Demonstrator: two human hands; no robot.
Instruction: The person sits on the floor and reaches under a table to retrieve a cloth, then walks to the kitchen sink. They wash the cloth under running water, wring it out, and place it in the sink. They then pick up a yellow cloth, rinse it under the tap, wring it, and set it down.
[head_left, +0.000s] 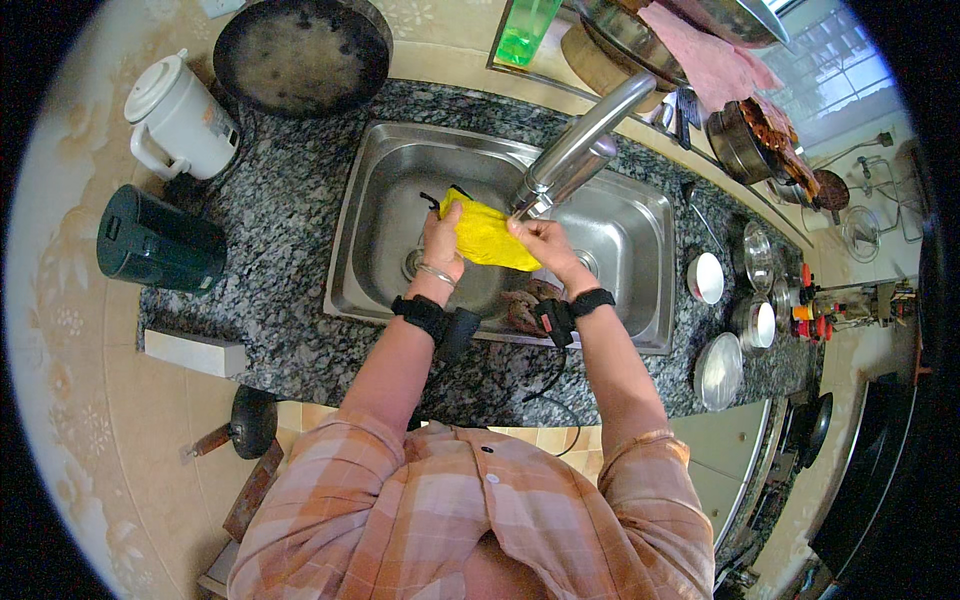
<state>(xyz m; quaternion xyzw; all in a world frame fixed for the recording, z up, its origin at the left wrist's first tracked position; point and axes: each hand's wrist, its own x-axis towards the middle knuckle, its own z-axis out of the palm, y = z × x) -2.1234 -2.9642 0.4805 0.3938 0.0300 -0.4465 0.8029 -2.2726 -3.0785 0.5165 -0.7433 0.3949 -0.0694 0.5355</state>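
A yellow cloth (491, 234) is stretched between my two hands above the left bowl of the steel double sink (390, 172). At its left end my left hand (444, 241) grips it, the thumb lying on top; a dark cord or strip sticks out there. My right hand (547, 244) pinches the cloth's right end, just below the spout of the chrome faucet (577, 154). Whether water is running, I cannot tell. Behind my right wrist, a crumpled brownish cloth (525, 307) lies at the sink's near edge.
A white jug (184, 120), a dark green container (161, 240) and a large blackened pan (304, 56) stand left of the sink. On the right are a white bowl (706, 278) and a clear-lidded container (718, 371). Pots and utensils line the ledge behind.
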